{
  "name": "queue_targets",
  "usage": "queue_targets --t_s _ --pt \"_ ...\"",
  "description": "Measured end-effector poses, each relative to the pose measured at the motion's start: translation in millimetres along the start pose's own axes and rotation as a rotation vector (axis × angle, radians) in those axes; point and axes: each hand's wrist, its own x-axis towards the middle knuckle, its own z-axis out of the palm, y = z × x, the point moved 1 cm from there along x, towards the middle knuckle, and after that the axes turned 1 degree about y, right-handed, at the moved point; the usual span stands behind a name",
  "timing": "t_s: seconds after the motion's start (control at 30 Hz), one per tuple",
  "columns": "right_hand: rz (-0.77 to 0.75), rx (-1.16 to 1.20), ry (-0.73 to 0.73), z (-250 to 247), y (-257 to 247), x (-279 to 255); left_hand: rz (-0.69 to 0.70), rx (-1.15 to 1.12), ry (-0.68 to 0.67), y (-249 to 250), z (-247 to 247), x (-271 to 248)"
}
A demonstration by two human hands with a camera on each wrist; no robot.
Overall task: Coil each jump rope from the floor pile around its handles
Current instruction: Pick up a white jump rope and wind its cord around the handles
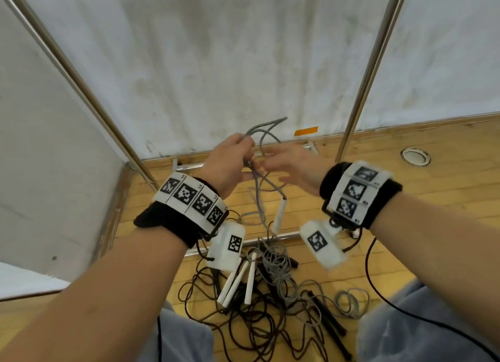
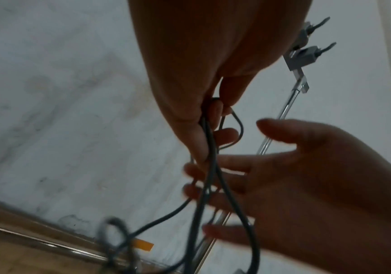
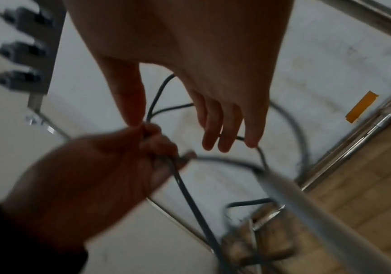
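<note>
**Grey rope bunched in your left hand**

Your left hand [image 1: 227,163] pinches several strands of the grey jump rope [image 1: 259,134] between thumb and fingers. Loops stick up above that pinch; below it the strands drop to a white handle [image 1: 280,210] dangling in the air. Just beside the pinch, your right hand [image 1: 295,167] is spread with straight fingers [image 2: 222,161] against the hanging strands, gripping nothing. Beneath both hands the pile of ropes [image 1: 270,294] lies on the wooden floor [image 1: 433,199].

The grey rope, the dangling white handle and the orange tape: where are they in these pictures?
grey rope [image 1: 266,125]: head view, on the loop sticking up above the left hand.
white handle [image 1: 280,209]: head view, on the middle of the hanging handle.
orange tape [image 1: 306,131]: head view, on the strip's middle, low on the wall.
</note>
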Motion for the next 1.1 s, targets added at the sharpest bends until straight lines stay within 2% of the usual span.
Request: queue_targets --t_s 0.1,0.27,0.33,0.43,0.53,0.63,0.73,0.83,0.9,1.0,1.1 --pt "0.005 -0.220 -0.033 23.5 18.5 -0.9 -0.022 -0.260 -0.019 7.7 -5.3 -1.2" --pt "0.015 -0.310 0.093 44.6 39.7 1.1 -0.005 -0.460 -0.065 18.0 -8.6 -3.9" --pt "0.036 -0.355 0.091 45.8 39.7 3.4 0.004 -0.494 -0.015 20.5 -12.3 -1.6" --pt "0.044 -0.377 0.083 39.3 36.6 3.4 0.009 -0.507 0.129 20.7 -22.6 3.6" --pt "-0.046 -0.416 0.117 29.2 25.3 -0.5 0.031 -0.515 0.279 19.3 -37.1 10.6" --pt "-0.104 -0.451 0.117 23.4 17.8 -4.5 0.034 -0.515 0.337 18.4 -46.2 15.1" --pt "-0.050 -0.435 0.149 19.6 14.9 -3.2 -0.071 -0.356 0.254 12.4 -42.3 16.6" --pt "0.039 -0.123 0.225 11.8 9.7 -1.1 -0.220 0.160 0.033 -3.9 -30.9 12.9" --pt "0.052 0.037 0.249 7.3 3.9 -1.4 -0.246 0.377 -0.108 -13.4 -23.7 8.2" --pt "0.061 0.138 0.229 5.4 -0.6 -1.9 -0.218 0.431 -0.214 -21.8 -14.5 5.3" --pt "0.079 0.161 0.201 4.8 -2.4 -1.4 -0.193 0.440 -0.251 -23.5 -3.3 1.7"
